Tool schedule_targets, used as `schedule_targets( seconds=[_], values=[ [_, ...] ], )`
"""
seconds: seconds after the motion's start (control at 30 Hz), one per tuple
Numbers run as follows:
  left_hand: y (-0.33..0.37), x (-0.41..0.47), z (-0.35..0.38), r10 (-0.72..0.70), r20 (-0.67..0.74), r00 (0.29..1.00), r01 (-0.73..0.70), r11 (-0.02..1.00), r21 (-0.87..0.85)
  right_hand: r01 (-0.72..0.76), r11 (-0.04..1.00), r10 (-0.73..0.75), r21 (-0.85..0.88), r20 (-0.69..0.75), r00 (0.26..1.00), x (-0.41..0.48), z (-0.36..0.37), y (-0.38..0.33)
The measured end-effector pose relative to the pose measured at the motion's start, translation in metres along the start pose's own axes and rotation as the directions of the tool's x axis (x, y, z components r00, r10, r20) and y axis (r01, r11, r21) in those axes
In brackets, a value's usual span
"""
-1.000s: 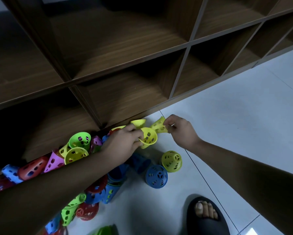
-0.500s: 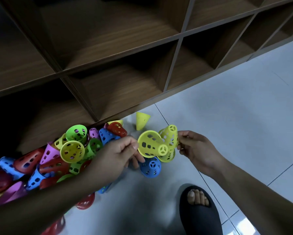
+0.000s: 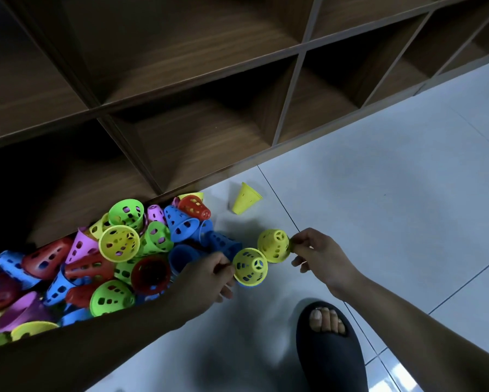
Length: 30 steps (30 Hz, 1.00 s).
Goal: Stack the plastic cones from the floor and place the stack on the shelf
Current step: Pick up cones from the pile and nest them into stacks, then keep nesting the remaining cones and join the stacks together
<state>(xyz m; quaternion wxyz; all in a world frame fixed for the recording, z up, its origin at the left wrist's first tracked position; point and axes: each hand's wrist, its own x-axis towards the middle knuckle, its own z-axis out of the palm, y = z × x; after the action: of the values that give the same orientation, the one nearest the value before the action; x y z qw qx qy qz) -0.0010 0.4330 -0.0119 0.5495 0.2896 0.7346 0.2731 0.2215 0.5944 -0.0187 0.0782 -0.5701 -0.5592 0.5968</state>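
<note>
**While the left hand [image 3: 206, 281] and right hand [image 3: 319, 256] each pinch a cone, nothing is nested yet**

As the head view shows it, the left hand, at 7 o'clock of centre, has thumb and fingers closed on the rim of the left cone [image 3: 250, 267]. This cone is yellow, and its spoked narrow end faces the lens. The right hand, at 5 o'clock, pinches the right cone [image 3: 274, 246], also yellow, by its 3 o'clock edge. Both cones hang above the floor [image 3: 379, 179], side by side and about touching, neither inside the other. A pile [image 3: 119, 250] of mixed cones fills the 8 o'clock quarter against the shelf [image 3: 198, 137], whose cubbies run across 12 o'clock. A lone cone [image 3: 246, 198] lies tipped at 12 o'clock of the hands. A foot [image 3: 331, 343] in a dark sandal stands at 6 o'clock.

The risk appears to lie in the nesting. The two cones look tilted apart, so one rim could catch in the other's holes and jam askew. Fingertip pinches on thin rims are light holds, and a knock between the cones could flick one loose into the pile or a low cubby.
</note>
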Motion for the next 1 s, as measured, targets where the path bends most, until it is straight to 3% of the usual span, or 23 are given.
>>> schedule_targets(
  seconds=[0.17, 0.4, 0.57, 0.83, 0.93, 1.0],
  values=[
    [-0.016, 0.011, 0.012, -0.149, 0.037, 0.988, 0.153, 0.969, -0.192, -0.068, 0.998, 0.067, 0.019, 0.026, 0.997, -0.004, 0.004, 0.016],
    [-0.019, 0.025, 0.033, -0.294, 0.097, 0.951, 0.309, 0.877, -0.368, -0.184, 0.972, 0.144, 0.144, 0.251, 0.957, -0.01, 0.013, 0.028],
    [-0.001, 0.042, 0.044, -0.197, 0.162, 0.967, 0.246, 0.889, -0.388, -0.167, 0.951, 0.115, 0.261, 0.203, 0.972, 0.006, 0.007, 0.029],
    [0.045, 0.091, 0.059, -0.143, 0.134, 0.981, 0.194, 0.801, -0.567, -0.139, 0.922, 0.079, 0.361, 0.178, 0.981, 0.034, -0.007, 0.019],
    [0.062, 0.106, 0.053, -0.086, 0.103, 0.991, 0.128, 0.839, -0.529, -0.132, 0.876, 0.054, 0.464, 0.178, 0.982, 0.049, -0.005, 0.006],
    [0.071, 0.115, 0.045, -0.014, 0.009, 1.0, 0.016, 0.908, -0.419, -0.092, 0.87, 0.015, 0.485, 0.16, 0.987, 0.059, -0.002, -0.002]
  ],
)
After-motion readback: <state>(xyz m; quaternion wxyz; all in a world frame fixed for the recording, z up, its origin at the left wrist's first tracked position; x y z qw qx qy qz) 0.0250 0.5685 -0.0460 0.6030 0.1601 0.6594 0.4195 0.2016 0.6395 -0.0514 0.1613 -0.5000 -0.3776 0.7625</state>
